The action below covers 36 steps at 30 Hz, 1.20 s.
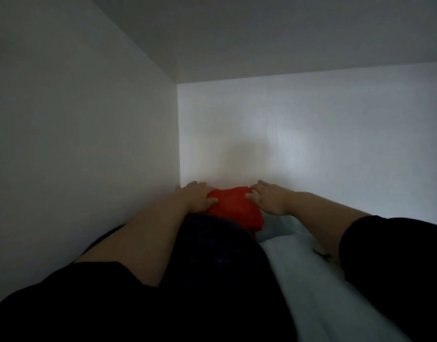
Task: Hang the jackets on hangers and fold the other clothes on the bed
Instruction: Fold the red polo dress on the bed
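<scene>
A folded red garment (234,208) lies deep inside a white cupboard compartment, close to its back wall. My left hand (196,197) rests on the garment's left end, fingers stretched toward the back wall and thumb lying on the red cloth. At the right end, my right hand (268,199) touches the garment the same way, with its fingers straight. A dark folded garment (212,255) lies in front of the red one, under my left forearm. A pale folded cloth (303,267) lies to its right, beneath my right forearm.
The compartment's left side wall (89,156) stands tight against my left arm. Its back wall (311,144) is just beyond my fingertips, and the top panel (261,33) hangs overhead. The light is dim.
</scene>
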Available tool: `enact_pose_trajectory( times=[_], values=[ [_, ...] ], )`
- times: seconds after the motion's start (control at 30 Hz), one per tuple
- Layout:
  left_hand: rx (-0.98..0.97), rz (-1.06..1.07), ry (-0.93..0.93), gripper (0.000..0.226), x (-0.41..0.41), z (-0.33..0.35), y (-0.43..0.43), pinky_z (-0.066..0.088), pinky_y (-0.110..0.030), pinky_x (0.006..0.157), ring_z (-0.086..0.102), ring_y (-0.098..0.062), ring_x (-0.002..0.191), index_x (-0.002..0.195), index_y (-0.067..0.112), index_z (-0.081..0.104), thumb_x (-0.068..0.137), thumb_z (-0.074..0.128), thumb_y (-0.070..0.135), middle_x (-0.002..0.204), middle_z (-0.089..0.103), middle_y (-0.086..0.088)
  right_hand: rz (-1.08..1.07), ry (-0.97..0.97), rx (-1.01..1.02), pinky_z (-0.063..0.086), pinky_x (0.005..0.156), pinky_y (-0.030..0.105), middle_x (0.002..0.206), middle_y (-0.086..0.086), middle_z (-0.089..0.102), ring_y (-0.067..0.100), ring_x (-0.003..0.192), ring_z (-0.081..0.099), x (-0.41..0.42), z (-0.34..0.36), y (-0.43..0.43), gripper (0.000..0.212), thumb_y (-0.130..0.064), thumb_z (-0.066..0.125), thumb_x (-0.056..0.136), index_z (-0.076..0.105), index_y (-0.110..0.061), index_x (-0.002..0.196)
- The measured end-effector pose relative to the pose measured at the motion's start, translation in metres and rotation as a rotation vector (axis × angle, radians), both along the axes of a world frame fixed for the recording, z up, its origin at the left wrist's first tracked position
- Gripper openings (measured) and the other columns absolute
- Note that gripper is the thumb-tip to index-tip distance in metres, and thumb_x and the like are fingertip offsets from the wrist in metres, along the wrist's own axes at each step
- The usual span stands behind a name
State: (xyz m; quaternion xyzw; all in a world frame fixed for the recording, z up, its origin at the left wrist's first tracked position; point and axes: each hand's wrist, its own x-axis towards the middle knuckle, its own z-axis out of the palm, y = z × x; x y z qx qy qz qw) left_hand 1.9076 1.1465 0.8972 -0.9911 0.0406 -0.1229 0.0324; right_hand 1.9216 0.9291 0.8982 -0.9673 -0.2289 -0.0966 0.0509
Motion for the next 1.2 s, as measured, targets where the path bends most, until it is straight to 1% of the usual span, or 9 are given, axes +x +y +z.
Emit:
enact_pose_trajectory(
  times=[0.07, 0.13, 0.23, 0.4, 0.57, 0.73, 0.9, 1.03, 1.2],
  values=[
    [-0.051, -0.027, -0.079, 0.057, -0.015, 0.011, -0.011, 0.009, -0.054, 0.115, 0.011, -0.022, 0.146, 0.15, 0.026, 0.024, 0.099, 0.036, 0.048, 0.16, 0.014, 0.0, -0.032, -0.053, -0.121, 0.015, 0.118, 0.042, 0.159, 0.013, 0.013, 0.03, 0.145, 0.013, -0.016, 0.002, -0.013, 0.058, -0.045, 0.021, 0.103, 0.018, -0.014, 0.152],
    [-0.08, -0.108, -0.147, 0.059, -0.03, 0.022, -0.029, 0.009, -0.05, 0.117, 0.011, -0.019, 0.147, 0.152, 0.026, 0.018, 0.099, 0.037, 0.045, 0.16, 0.013, 0.001, -0.118, -0.145, -0.155, 0.018, 0.117, 0.045, 0.16, 0.01, 0.007, 0.028, 0.145, 0.015, -0.033, 0.003, -0.029, 0.064, -0.052, 0.022, 0.101, 0.017, -0.014, 0.152],
    [-0.042, -0.263, -0.22, 0.063, -0.057, 0.035, -0.064, 0.01, -0.047, 0.118, 0.012, -0.019, 0.146, 0.153, 0.027, 0.01, 0.1, 0.039, 0.042, 0.16, 0.012, 0.001, -0.217, -0.307, -0.173, 0.024, 0.113, 0.046, 0.158, 0.009, 0.015, 0.028, 0.141, 0.024, -0.066, 0.007, -0.053, 0.062, -0.051, 0.023, 0.1, 0.025, -0.012, 0.148],
    [0.014, -0.433, -0.245, 0.064, -0.109, 0.044, -0.13, 0.013, -0.044, 0.118, 0.009, -0.018, 0.147, 0.153, 0.024, 0.007, 0.1, 0.039, 0.042, 0.161, 0.008, -0.001, -0.389, -0.429, -0.15, 0.024, 0.112, 0.044, 0.153, 0.01, 0.024, 0.027, 0.138, 0.027, -0.136, 0.016, -0.122, 0.054, -0.045, 0.023, 0.102, 0.031, -0.012, 0.143],
    [-0.006, -0.645, -0.266, 0.064, -0.182, 0.047, -0.215, 0.012, -0.039, 0.119, 0.007, -0.017, 0.147, 0.153, 0.023, 0.006, 0.101, 0.037, 0.041, 0.161, 0.005, -0.002, -0.601, -0.514, -0.162, 0.019, 0.115, 0.045, 0.158, 0.011, 0.016, 0.027, 0.143, 0.02, -0.245, 0.019, -0.211, 0.054, -0.043, 0.026, 0.102, 0.028, -0.011, 0.145],
    [-0.035, -0.899, -0.373, 0.066, -0.29, 0.032, -0.323, 0.013, -0.043, 0.118, 0.006, -0.02, 0.147, 0.153, 0.024, 0.002, 0.1, 0.037, 0.041, 0.161, 0.002, -0.002, -0.809, -0.597, -0.233, 0.015, 0.116, 0.044, 0.158, 0.012, 0.018, 0.027, 0.144, 0.017, -0.404, 0.009, -0.303, 0.054, -0.039, 0.032, 0.1, 0.031, -0.009, 0.145],
    [-0.196, -1.167, -0.479, 0.067, -0.426, -0.001, -0.432, 0.013, -0.045, 0.118, 0.007, -0.021, 0.147, 0.153, 0.023, 0.006, 0.098, 0.041, 0.04, 0.161, 0.003, -0.002, -1.026, -0.68, -0.377, 0.006, 0.118, 0.044, 0.158, 0.014, 0.016, 0.028, 0.147, 0.01, -0.6, -0.017, -0.372, 0.052, -0.032, 0.036, 0.099, 0.032, -0.007, 0.144],
    [-0.245, -1.376, -0.562, 0.066, -0.556, -0.04, -0.512, 0.014, -0.043, 0.117, 0.01, -0.022, 0.147, 0.153, 0.02, 0.009, 0.098, 0.04, 0.038, 0.161, 0.007, -0.005, -1.207, -0.665, -0.458, 0.002, 0.118, 0.045, 0.158, 0.016, 0.016, 0.029, 0.147, 0.007, -0.762, -0.047, -0.405, 0.052, -0.028, 0.038, 0.097, 0.032, -0.005, 0.144],
    [-0.251, -1.654, -0.592, 0.067, -0.728, -0.086, -0.587, 0.01, -0.044, 0.117, 0.001, -0.023, 0.148, 0.153, 0.016, 0.003, 0.099, 0.035, 0.038, 0.161, 0.0, -0.007, -1.437, -0.617, -0.532, 0.002, 0.118, 0.044, 0.157, 0.017, 0.02, 0.03, 0.147, 0.01, -0.961, -0.086, -0.424, 0.051, -0.021, 0.045, 0.094, 0.036, -0.004, 0.141]
  ],
)
